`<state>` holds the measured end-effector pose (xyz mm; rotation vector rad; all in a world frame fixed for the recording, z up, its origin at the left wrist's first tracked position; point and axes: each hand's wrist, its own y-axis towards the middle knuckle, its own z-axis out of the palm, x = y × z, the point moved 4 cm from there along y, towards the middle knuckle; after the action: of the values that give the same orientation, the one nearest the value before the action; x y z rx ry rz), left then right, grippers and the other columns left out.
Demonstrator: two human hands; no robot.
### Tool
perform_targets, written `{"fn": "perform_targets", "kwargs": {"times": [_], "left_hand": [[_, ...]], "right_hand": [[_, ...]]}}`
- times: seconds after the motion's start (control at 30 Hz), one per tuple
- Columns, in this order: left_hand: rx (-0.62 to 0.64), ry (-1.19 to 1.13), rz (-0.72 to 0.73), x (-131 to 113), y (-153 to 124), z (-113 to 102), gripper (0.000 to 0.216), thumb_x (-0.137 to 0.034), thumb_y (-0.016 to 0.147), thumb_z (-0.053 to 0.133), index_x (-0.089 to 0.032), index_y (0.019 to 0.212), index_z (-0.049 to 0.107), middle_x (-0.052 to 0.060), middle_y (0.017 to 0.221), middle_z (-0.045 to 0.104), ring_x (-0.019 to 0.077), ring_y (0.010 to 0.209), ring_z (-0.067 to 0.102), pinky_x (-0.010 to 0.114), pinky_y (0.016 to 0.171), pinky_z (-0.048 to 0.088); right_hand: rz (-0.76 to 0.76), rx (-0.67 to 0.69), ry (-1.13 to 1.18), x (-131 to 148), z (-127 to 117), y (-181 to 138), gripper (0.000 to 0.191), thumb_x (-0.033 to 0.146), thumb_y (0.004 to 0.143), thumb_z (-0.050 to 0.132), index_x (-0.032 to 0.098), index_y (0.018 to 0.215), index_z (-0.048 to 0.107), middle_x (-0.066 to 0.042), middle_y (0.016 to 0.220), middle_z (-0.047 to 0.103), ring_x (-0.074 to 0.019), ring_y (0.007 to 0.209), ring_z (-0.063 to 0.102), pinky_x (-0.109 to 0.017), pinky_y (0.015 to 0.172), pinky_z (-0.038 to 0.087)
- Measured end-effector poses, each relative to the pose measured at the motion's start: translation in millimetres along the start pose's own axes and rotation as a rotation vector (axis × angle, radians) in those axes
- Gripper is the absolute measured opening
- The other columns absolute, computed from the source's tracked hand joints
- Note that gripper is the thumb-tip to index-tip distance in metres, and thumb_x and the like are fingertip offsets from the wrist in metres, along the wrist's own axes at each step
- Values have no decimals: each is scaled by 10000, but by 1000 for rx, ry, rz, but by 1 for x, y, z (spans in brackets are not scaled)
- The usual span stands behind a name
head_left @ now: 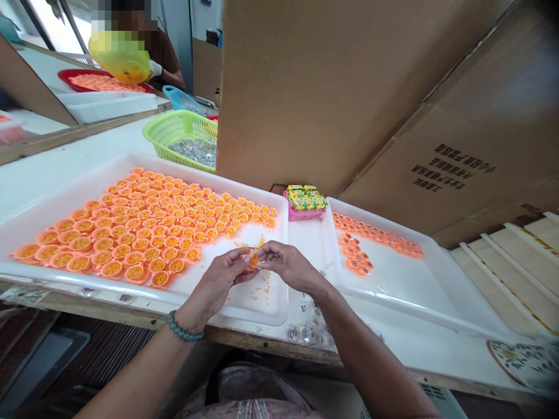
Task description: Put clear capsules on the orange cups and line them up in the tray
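My left hand (220, 279) and my right hand (286, 265) meet above the near right corner of a large white tray (271, 305). Both pinch one small orange cup (254, 261) between their fingertips. The tray holds several rows of the same orange cups filled with small orange beads (140, 224). Loose beads (262, 288) lie scattered on the tray under my hands. A bead bracelet circles my left wrist. A second white tray (393, 285) on the right holds a shorter cluster of capped orange cups (371, 235).
A small pink box with yellow-green packets (304, 202) sits between the trays. A green basket of clear lids (186, 139) stands behind, and clear lids (305, 331) lie at the table's front edge. Big cardboard boxes (349, 87) wall the back. Another person with a yellow-green bowl (120, 58) works far left.
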<state>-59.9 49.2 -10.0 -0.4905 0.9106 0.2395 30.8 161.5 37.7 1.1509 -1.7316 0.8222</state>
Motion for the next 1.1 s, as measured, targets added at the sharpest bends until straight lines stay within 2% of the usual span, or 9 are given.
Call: {"fn": "perform_targets", "kwargs": {"times": [0.1, 0.2, 0.33, 0.47, 0.63, 0.7, 0.83, 1.1], "left_hand": [[31, 7, -25, 1, -1, 1, 374, -303, 694, 748, -137, 1006, 625, 62, 911, 677, 165, 807, 646, 309, 848, 510], [11, -10, -26, 0, -1, 1, 351, -274, 678, 763, -135, 970, 627, 57, 896, 676, 163, 805, 644, 319, 861, 506], [-16, -64, 21, -3, -1, 0, 311, -256, 679, 760, -142, 934, 623, 42, 894, 666, 143, 804, 628, 316, 863, 498], [-14, 2, 33, -5, -3, 1, 352, -298, 689, 749, -151, 978, 611, 45, 850, 666, 140, 768, 626, 258, 751, 503], [-19, 15, 54, -6, -4, 2, 349, -315, 694, 741, -161, 978, 609, 41, 862, 663, 123, 752, 601, 252, 739, 487], [-10, 30, 61, -6, -3, 2, 340, -317, 700, 735, -166, 979, 614, 39, 884, 659, 123, 776, 594, 252, 754, 480], [23, 50, 78, -6, -2, 2, 304, -299, 714, 723, -176, 974, 625, 29, 888, 659, 121, 795, 592, 252, 785, 469], [45, 54, 38, -5, -3, 2, 319, -300, 716, 721, -182, 993, 614, 39, 891, 671, 143, 807, 608, 313, 825, 483]], "right_hand": [[-64, -9, -118, 7, -3, 7, 142, 95, 728, 605, 170, 848, 592, 10, 796, 571, -106, 695, 521, -248, 658, 444], [-175, -69, -208, 16, -5, 7, 131, 74, 744, 576, 174, 829, 582, -1, 840, 563, -111, 742, 547, -252, 690, 464], [-249, -257, -290, 19, 0, -8, 177, 114, 792, 547, 192, 946, 587, -34, 957, 571, -126, 811, 564, -278, 749, 488], [-216, -463, -395, 5, 19, -23, 371, 258, 713, 699, 193, 1050, 560, -64, 989, 584, -161, 793, 576, -306, 715, 507], [-280, -571, -517, 1, 37, -22, 181, 214, 778, 624, 191, 955, 600, -58, 896, 628, -188, 868, 585, -327, 779, 493], [-319, -566, -557, 4, 36, -20, 175, 197, 795, 597, 186, 969, 612, -67, 905, 640, -191, 885, 583, -332, 795, 489], [-395, -467, -634, 8, 31, -20, 268, 185, 813, 568, 175, 1077, 611, -84, 942, 651, -202, 902, 579, -349, 802, 492], [-535, -306, -646, 8, 19, -16, 320, 172, 825, 555, 197, 1143, 588, -82, 1020, 656, -194, 942, 588, -353, 824, 505]]}}
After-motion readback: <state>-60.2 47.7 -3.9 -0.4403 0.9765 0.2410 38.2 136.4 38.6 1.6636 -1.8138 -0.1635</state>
